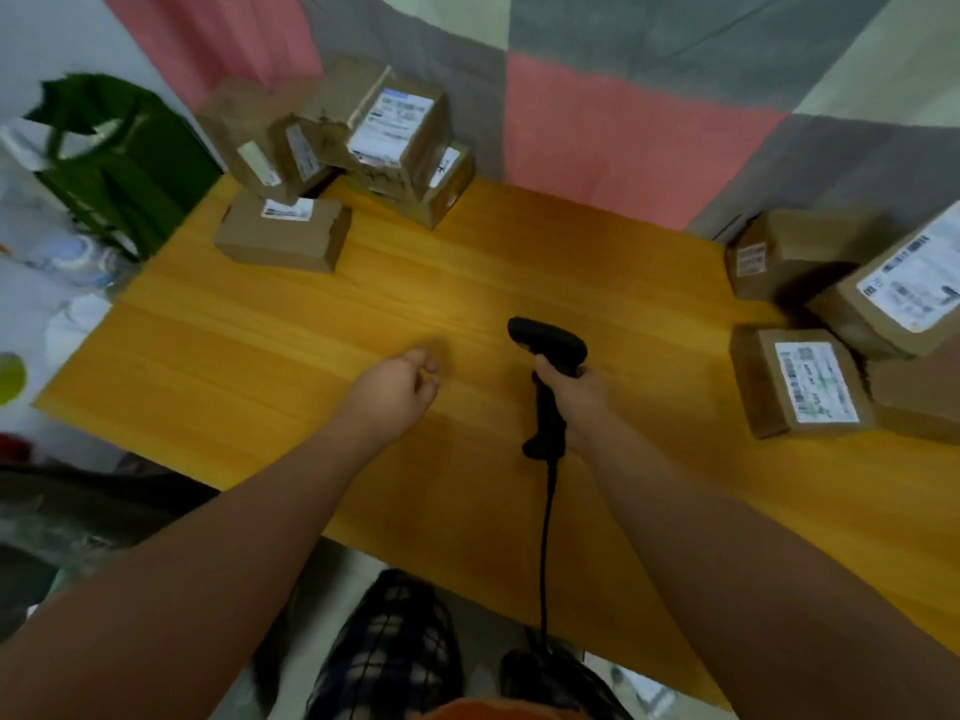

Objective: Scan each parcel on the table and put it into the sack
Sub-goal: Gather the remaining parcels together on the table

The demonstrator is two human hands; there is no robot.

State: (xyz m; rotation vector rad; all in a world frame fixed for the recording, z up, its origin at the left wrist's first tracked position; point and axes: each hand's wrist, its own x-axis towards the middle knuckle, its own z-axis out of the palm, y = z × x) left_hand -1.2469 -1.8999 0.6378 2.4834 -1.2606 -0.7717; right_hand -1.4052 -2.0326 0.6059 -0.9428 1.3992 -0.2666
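- Head view: the right hand [571, 394] grips the handle of the black scanner [548, 345], probably to have it ready for the next label.
- The scanner's long axis runs from the person toward the far side. Its head is tipped a little to the left and its cable hangs over the near edge of the table [311, 356].
- The left hand [397, 389] hovers over the wood with fingers loosely curled and holds nothing, so I judge it is free to fetch a parcel.
- Parcels wait in a pile at the far left [400, 132], with one flat parcel [283, 236] in front of it, and in a right group [802, 381].
- The green sack [124, 163] hangs beside the table's left end.
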